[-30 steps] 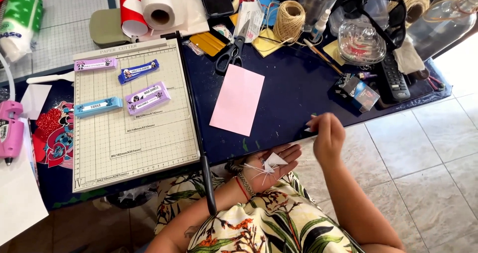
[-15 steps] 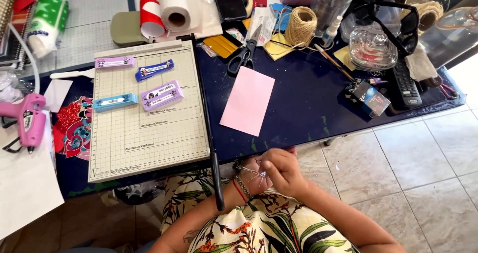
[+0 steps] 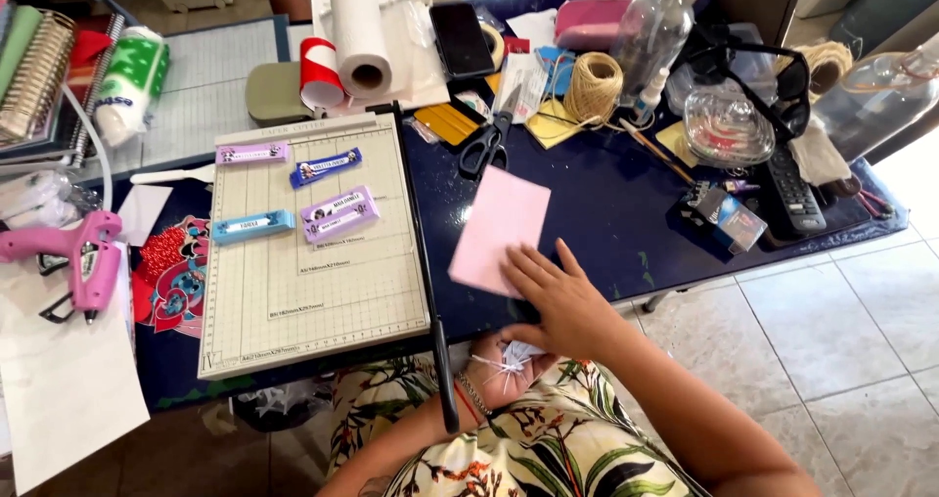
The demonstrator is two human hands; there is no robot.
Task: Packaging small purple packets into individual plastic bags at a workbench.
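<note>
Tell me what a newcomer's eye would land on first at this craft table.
Most likely the right hand, fingers spread on the lower corner of the pink paper sheet at the near edge of the dark blue table. Just below it, the left hand cups a small white piece with thin string. To the left lies the paper cutter with coloured labels on its grid, and a pink glue gun farther left.

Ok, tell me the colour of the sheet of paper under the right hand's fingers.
Pale pink, plain. The sheet of paper lies on the dark blue table; the head view shows it.
</note>
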